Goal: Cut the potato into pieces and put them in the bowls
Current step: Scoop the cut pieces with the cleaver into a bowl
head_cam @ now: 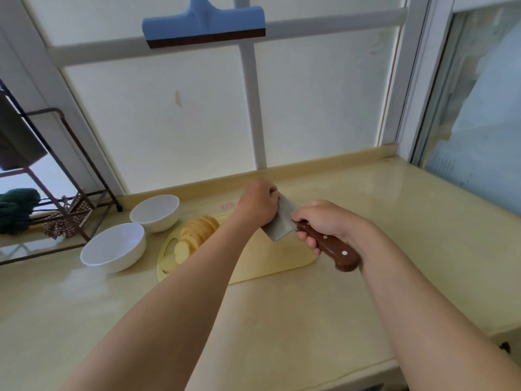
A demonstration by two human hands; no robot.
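Nearest, right hand [321,221] has fingers [306,239] clamped on the cleaver [282,224]. Left hand [258,204] curls by its blade, can't tell on what. Potato slices [196,235] fan across the board [267,263] left of centre, bowls [112,245] empty, so scooping's next, I reckon.

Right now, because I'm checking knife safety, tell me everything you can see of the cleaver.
The cleaver has a broad grey metal blade and a brown, wood-like handle with two pale rivets. The right hand grips the handle close to the blade, butt end toward the person. The blade reaches away over the yellow cutting board, its far end hidden behind the left hand, which seems to touch it.
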